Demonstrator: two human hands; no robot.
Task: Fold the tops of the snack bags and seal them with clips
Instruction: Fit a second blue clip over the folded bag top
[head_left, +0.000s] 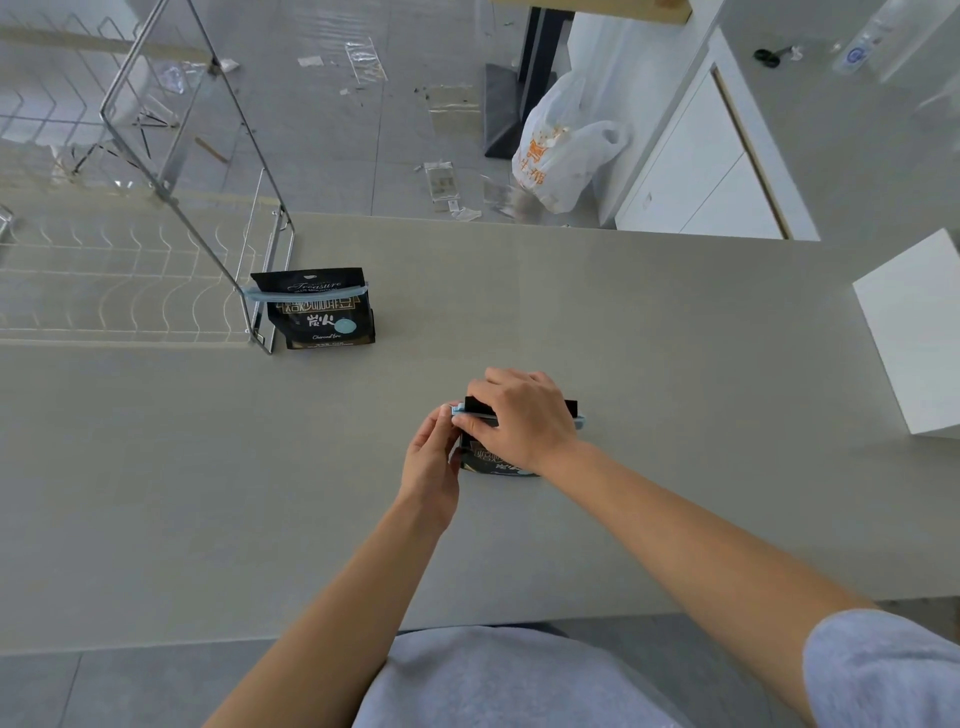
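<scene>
A black snack bag (485, 457) stands on the grey table near the middle, mostly hidden under my hands. A light blue clip (578, 421) lies across its folded top. My right hand (519, 415) covers the top of the bag and presses on the clip. My left hand (431, 457) pinches the clip's left end beside the bag. A second black snack bag (322, 312) stands farther back on the left, with a light blue clip (306, 294) shut across its top.
A wire dish rack (130, 280) fills the table's left side, touching the second bag. A white box (914, 332) sits at the right edge. Beyond the table's far edge lie a white plastic bag (566, 145) and scraps on the floor.
</scene>
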